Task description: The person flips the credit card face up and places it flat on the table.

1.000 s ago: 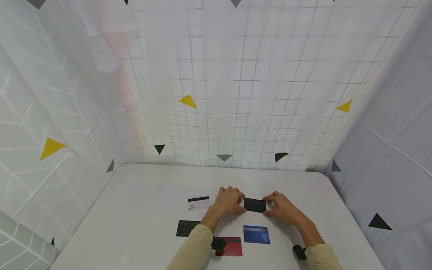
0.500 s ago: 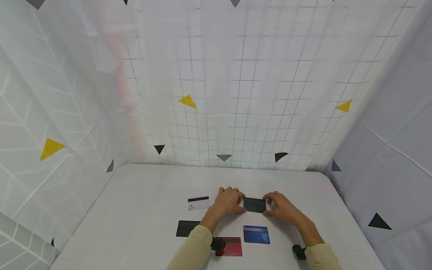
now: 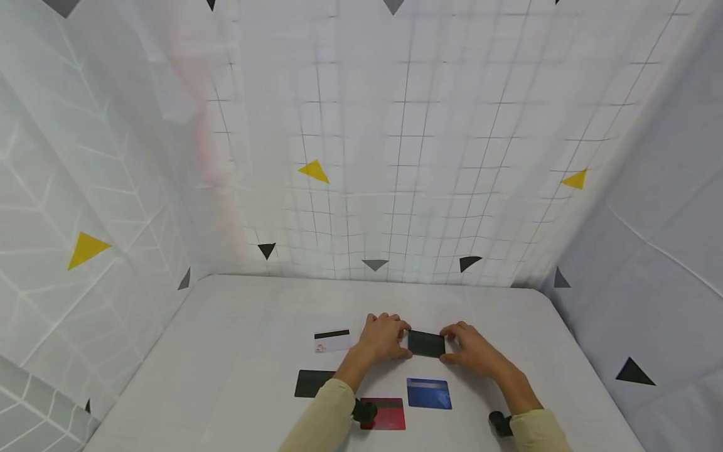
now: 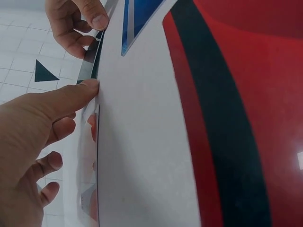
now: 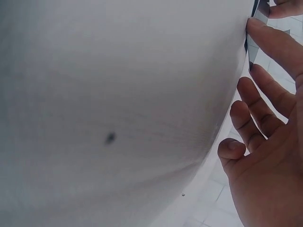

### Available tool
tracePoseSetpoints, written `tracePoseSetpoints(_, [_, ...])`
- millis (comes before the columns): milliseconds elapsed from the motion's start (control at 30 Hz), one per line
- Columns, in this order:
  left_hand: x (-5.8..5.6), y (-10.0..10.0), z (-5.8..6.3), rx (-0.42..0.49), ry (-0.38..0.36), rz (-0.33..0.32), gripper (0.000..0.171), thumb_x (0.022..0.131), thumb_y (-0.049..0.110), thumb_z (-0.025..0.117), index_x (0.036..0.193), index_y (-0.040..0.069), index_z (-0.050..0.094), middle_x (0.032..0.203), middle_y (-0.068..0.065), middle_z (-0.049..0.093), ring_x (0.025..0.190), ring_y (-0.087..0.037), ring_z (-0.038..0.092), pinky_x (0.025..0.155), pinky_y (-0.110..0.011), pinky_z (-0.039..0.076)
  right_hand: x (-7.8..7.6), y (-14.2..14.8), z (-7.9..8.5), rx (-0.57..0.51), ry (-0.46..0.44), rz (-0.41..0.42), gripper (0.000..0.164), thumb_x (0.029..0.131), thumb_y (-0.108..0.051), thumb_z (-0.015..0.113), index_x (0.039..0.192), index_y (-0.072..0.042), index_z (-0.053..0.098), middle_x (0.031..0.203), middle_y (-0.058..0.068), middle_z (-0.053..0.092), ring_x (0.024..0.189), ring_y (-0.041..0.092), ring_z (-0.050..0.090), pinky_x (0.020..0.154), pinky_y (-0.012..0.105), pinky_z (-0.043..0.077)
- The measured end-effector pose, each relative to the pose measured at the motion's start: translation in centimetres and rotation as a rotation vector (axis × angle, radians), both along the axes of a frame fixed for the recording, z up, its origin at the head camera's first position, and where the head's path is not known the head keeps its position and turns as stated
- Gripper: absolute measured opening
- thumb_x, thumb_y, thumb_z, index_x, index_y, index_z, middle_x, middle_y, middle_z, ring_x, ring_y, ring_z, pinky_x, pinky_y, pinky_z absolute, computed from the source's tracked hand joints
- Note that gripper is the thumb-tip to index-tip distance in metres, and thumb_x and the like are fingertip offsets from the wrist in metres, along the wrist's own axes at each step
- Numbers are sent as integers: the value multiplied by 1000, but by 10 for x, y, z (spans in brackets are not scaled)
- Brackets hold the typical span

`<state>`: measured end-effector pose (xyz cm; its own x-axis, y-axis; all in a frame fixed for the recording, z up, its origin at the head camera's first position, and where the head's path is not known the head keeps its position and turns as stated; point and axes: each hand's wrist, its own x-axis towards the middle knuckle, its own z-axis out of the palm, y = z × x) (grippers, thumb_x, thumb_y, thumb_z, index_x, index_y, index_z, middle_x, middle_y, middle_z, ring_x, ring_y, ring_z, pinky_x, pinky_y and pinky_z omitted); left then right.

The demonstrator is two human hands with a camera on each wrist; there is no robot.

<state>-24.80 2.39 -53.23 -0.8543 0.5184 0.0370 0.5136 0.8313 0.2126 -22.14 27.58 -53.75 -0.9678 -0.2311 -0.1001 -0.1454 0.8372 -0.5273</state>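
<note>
Both hands are at a black card near the far middle of the white table. The left hand pinches its left end between thumb and forefinger. At the opposite end the right hand holds the card the same way, its other fingers loosely bent in the right wrist view. Seen edge-on in the left wrist view, the card shows a shiny surface. A blue card lies just nearer than the held one. Below the left wrist is a red card with a dark stripe, partly hidden by the wrist camera.
A white card with a black stripe lies left of the left hand. Another black card is partly covered by the left sleeve. The table is bounded by white hanging sheets with yellow and dark triangles.
The held black card's face looked lighter half a second ago and is darker now, as if its tilt shifted slightly. Both hands stay in place, and the other cards have not moved.
</note>
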Motion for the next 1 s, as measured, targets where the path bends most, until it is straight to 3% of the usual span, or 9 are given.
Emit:
tracePoseSetpoints(267, [1,-2,-4,16,25,2,57,78,58,80,128,33,68,90,19,56,95,-8,52,86,-40,36,1,0,-1,1,6,8,56,76,-29,89,123,-12,65,112,3,58,107,22,54,96,48,47])
tracePoseSetpoints(700, [9,-9,11,103,63,-5,53,79,55,79,126,32,69,95,17,60,98,-9,54,87,-40,37,3,1,6,-12,37,33,59,77,-37,87,126,-15,63,114,4,58,109,23,53,95,49,48])
tracePoseSetpoints(1000, [8,-15,8,171,43,-11,53,81,57,78,126,32,68,93,18,59,99,-7,53,86,-37,39,3,-1,7,-31,42,53,63,76,-38,88,129,-15,61,109,3,58,100,21,53,84,41,48])
